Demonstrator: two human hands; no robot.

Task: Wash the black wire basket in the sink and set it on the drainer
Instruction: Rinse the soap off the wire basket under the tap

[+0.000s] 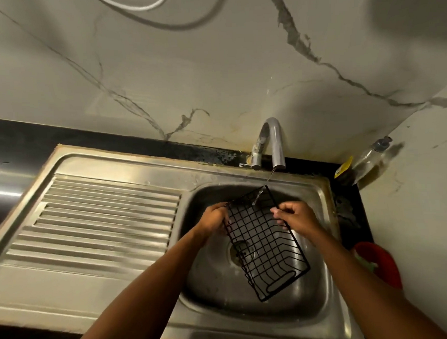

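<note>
At the left of the frame the ribbed drainer (pixel 105 219) lies bare. Right of it, in the lower centre, the left hand (pixel 214 218) grips the black wire basket (pixel 265 244) by its left rim, fingers curled around the wire. The basket hangs over the sink (pixel 211 291), its long axis running from the upper centre down toward the lower right, far end under the tap (pixel 272 142) and its thin stream. The right hand (pixel 297 217) pinches the right rim. A red container (pixel 380 265) sits at the right edge.
</note>
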